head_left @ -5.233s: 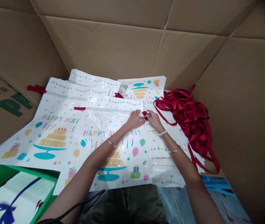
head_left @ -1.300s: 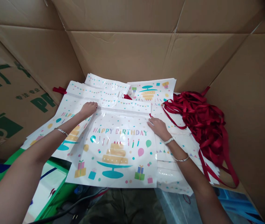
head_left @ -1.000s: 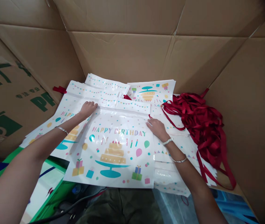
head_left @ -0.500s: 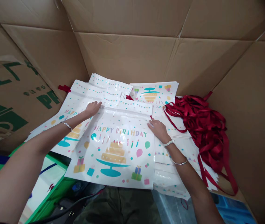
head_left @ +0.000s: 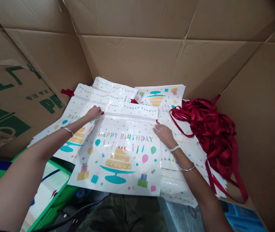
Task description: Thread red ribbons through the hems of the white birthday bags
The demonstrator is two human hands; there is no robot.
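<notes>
A white Happy Birthday drawstring bag (head_left: 118,158), printed with a cake, balloons and gifts, lies flat in front of me. My left hand (head_left: 94,113) is closed at its upper left edge, pinching a small red ribbon end that shows at the fingertips. At the upper right edge, my right hand (head_left: 164,133) has its fingers bent and closed on the bag's side. Just above those fingertips a short bit of red ribbon (head_left: 157,121) sticks out. Both thumbs are mostly hidden.
More printed bags (head_left: 79,93) lie stacked at the left, and another pile (head_left: 173,91) is behind. A tangled heap of red ribbon (head_left: 207,125) rests on bags at the right. Cardboard walls (head_left: 132,58) enclose the back and sides. A green crate (head_left: 52,201) stands lower left.
My left hand has shifted slightly left and down, and red ribbon now shows at its fingertips. My right hand has stayed in place on the bag.
</notes>
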